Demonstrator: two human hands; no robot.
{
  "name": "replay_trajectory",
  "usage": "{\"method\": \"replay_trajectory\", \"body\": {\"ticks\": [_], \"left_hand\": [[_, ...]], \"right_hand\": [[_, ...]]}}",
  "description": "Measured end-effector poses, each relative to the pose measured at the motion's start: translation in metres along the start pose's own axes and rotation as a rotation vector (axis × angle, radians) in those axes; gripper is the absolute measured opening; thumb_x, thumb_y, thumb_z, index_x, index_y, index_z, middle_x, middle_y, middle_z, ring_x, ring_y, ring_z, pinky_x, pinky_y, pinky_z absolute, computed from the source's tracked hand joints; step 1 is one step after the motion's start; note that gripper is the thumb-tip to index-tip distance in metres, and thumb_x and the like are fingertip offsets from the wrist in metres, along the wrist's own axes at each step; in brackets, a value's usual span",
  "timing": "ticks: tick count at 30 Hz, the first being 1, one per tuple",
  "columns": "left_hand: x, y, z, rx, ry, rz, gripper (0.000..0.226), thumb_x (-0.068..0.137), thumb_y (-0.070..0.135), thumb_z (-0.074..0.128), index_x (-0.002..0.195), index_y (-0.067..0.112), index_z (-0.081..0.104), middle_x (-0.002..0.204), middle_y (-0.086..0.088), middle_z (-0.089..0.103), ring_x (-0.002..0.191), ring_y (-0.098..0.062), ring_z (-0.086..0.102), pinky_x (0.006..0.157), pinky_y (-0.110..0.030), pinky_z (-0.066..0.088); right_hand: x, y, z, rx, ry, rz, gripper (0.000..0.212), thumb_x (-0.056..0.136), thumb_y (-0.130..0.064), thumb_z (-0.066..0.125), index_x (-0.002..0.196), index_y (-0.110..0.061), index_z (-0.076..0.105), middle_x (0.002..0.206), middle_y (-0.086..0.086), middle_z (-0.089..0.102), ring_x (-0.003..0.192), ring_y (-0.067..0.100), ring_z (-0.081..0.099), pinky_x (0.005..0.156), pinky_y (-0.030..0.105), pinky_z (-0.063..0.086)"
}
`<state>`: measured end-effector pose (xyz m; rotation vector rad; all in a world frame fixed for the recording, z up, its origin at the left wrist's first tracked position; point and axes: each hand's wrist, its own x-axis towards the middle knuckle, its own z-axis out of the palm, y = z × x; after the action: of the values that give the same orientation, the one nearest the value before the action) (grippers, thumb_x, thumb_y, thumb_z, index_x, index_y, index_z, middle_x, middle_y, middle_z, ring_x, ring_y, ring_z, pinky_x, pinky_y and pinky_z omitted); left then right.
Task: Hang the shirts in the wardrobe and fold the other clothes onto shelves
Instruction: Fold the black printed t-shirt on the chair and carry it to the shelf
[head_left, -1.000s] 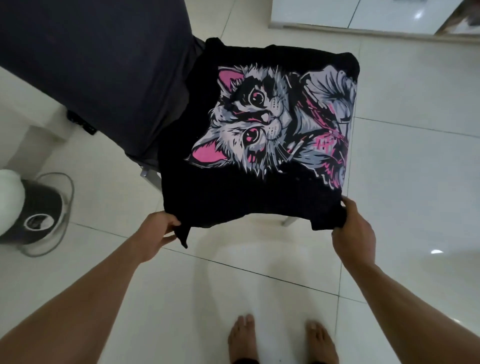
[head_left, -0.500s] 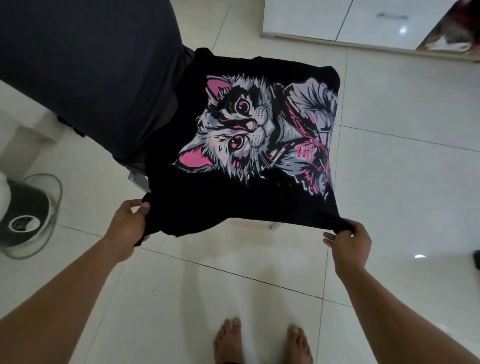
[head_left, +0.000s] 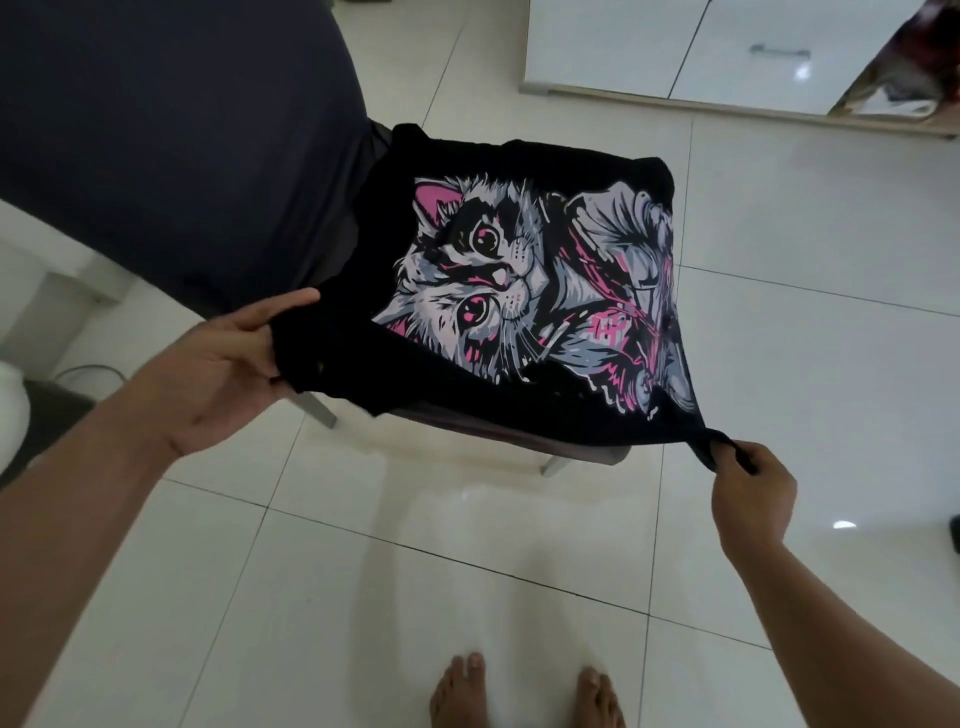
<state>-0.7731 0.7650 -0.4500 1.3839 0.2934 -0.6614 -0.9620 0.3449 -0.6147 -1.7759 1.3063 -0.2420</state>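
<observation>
A black T-shirt (head_left: 467, 410) with a grey and pink cat print lies spread over a chair seat in the middle of the view. My left hand (head_left: 228, 364) is turned palm up at the shirt's near left corner, with its fingers tucked under the cloth and the thumb on top. At the near right corner, my right hand (head_left: 748, 483) pinches the hem and pulls it taut.
A dark grey cloth (head_left: 182, 145) covers the chair back at the upper left. White cabinet drawers (head_left: 727, 47) stand on the far side. A fan base (head_left: 31, 405) sits at the left edge. My bare feet (head_left: 524, 691) stand on the glossy white tiles.
My left hand has turned palm up and slid under the shirt's left corner, lifting it. The right hand has drawn the other corner down and to the right, so the chair's front edge shows.
</observation>
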Motion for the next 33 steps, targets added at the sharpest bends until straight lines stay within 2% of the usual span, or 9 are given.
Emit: {"method": "replay_trajectory", "body": {"ticks": [5,8,10,13,19,24,28,31,33], "left_hand": [[0.03,0.019,0.029,0.325,0.232,0.166,0.005,0.087,0.013,0.073,0.091,0.014,0.071,0.075,0.004,0.067,0.08,-0.008,0.068,0.071,-0.018,0.058],[0.047,0.031,0.037,0.336,0.299,0.241,0.009,0.09,0.029,0.073,0.084,0.023,0.07,0.07,0.017,0.068,0.068,0.002,0.065,0.06,-0.014,0.051],[0.058,0.039,0.038,0.275,0.32,0.245,0.006,0.094,0.032,0.066,0.092,0.029,0.071,0.087,0.019,0.073,0.086,-0.001,0.068,0.068,-0.02,0.049],[0.07,0.051,0.037,0.353,0.32,0.195,0.012,0.098,0.039,0.061,0.097,0.032,0.07,0.103,0.013,0.074,0.101,-0.01,0.068,0.08,-0.027,0.05],[0.089,0.078,0.047,0.607,0.16,0.038,0.038,0.087,0.055,0.068,0.106,0.022,0.074,0.103,0.006,0.077,0.095,-0.013,0.073,0.083,-0.03,0.055],[0.122,0.093,0.05,0.682,0.179,0.041,0.027,0.093,0.04,0.068,0.112,0.021,0.07,0.109,0.007,0.074,0.101,-0.009,0.068,0.078,-0.026,0.05],[0.148,0.103,0.047,0.607,0.205,0.012,0.053,0.087,0.029,0.076,0.134,0.014,0.059,0.123,0.006,0.069,0.111,-0.011,0.063,0.089,-0.03,0.049],[0.166,0.108,0.051,0.636,0.223,-0.039,0.013,0.092,0.02,0.069,0.103,0.016,0.066,0.104,0.007,0.071,0.099,-0.012,0.064,0.084,-0.028,0.046],[0.175,0.113,0.055,0.723,0.285,-0.032,0.011,0.092,0.024,0.07,0.101,0.02,0.066,0.104,0.003,0.069,0.098,-0.015,0.062,0.079,-0.031,0.043]], "right_hand": [[0.014,-0.01,-0.013,-0.106,-0.084,-0.022,0.035,0.096,-0.041,0.051,0.079,-0.011,0.057,0.073,0.01,0.067,0.069,0.032,0.062,0.065,0.04,0.047],[0.02,-0.015,-0.019,-0.103,-0.108,-0.063,0.019,0.095,-0.034,0.059,0.089,-0.016,0.061,0.08,0.007,0.068,0.075,0.032,0.064,0.07,0.041,0.049],[0.024,-0.019,-0.027,-0.102,-0.144,-0.061,0.006,0.092,-0.02,0.062,0.091,-0.018,0.068,0.07,0.003,0.069,0.07,0.029,0.061,0.068,0.038,0.047],[0.026,-0.03,-0.043,-0.129,-0.219,-0.091,0.016,0.092,-0.014,0.065,0.081,-0.024,0.071,0.064,0.0,0.07,0.062,0.022,0.054,0.064,0.033,0.042],[0.052,-0.039,-0.059,-0.258,-0.393,-0.04,0.024,0.093,-0.026,0.069,0.073,-0.016,0.074,0.067,0.012,0.062,0.065,0.026,0.049,0.067,0.035,0.038],[0.079,-0.056,-0.052,-0.447,-0.405,-0.144,0.037,0.095,-0.034,0.066,0.075,-0.003,0.067,0.06,0.012,0.059,0.056,0.028,0.046,0.057,0.032,0.034],[0.1,-0.066,-0.042,-0.578,-0.414,-0.169,0.053,0.097,-0.042,0.06,0.061,-0.005,0.046,0.056,0.008,0.045,0.054,0.026,0.039,0.057,0.034,0.029],[0.114,-0.075,-0.031,-0.667,-0.438,-0.16,0.056,0.096,-0.047,0.058,0.059,-0.01,0.04,0.055,0.006,0.041,0.053,0.025,0.037,0.057,0.035,0.027],[0.12,-0.079,-0.025,-0.711,-0.436,-0.129,0.06,0.096,-0.052,0.056,0.057,-0.009,0.04,0.055,0.008,0.045,0.053,0.026,0.041,0.057,0.034,0.029]]}}
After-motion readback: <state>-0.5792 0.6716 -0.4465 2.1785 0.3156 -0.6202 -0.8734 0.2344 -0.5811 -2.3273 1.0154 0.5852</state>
